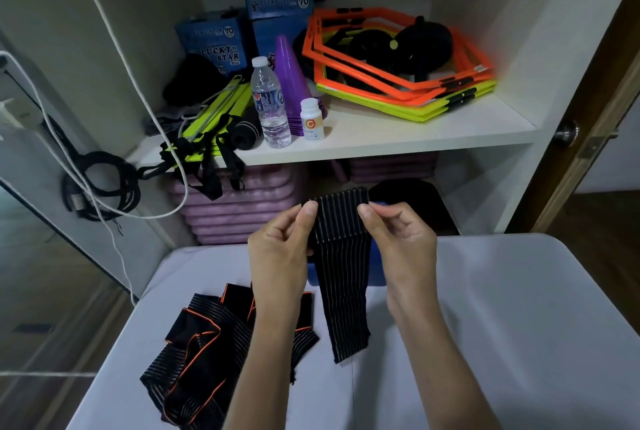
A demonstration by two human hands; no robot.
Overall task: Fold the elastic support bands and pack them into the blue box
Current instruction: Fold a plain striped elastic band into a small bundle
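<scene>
A black striped elastic band [341,267] hangs lengthwise in front of me, its lower end touching the white table [519,325]. My left hand [282,246] pinches its upper left corner and my right hand [398,239] pinches its upper right corner. Behind the band, mostly hidden by it and my hands, sits the blue box [377,272]; only slivers of its blue wall show. A heap of black bands with orange edging [207,346] lies on the table at the left, partly under my left forearm.
A white shelf [398,142] ahead holds blue cartons [216,42], a water bottle [270,104], a white pill bottle [311,120], a purple cone [291,76] and orange and yellow hexagon rings [398,62]. Pink mats [239,204] lie stacked below. Cables [100,184] hang at the left.
</scene>
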